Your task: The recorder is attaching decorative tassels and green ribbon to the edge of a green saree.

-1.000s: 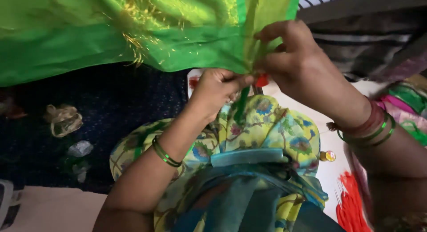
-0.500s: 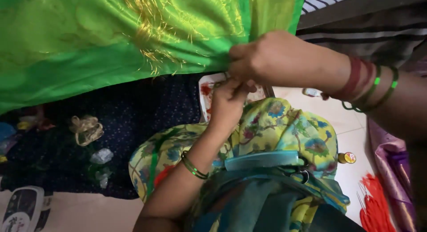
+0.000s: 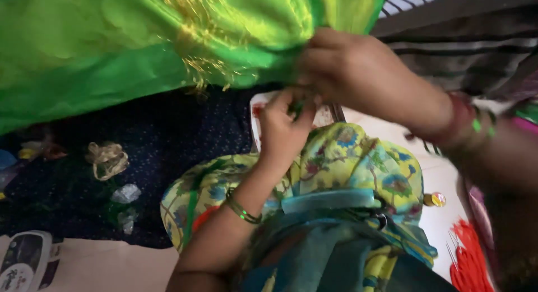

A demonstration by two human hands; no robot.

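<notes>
While we pinch green fabric [image 3: 112, 62] edge, right hand [image 3: 358, 73] clamps fold, left hand [image 3: 283, 126] grips thread-like bit below; blur hides detail. Next move, likely: steady tension.

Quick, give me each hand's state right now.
Left hand: closed, pinching the lower edge of the green cloth.
Right hand: closed, gripping the same edge just above the left.
</notes>
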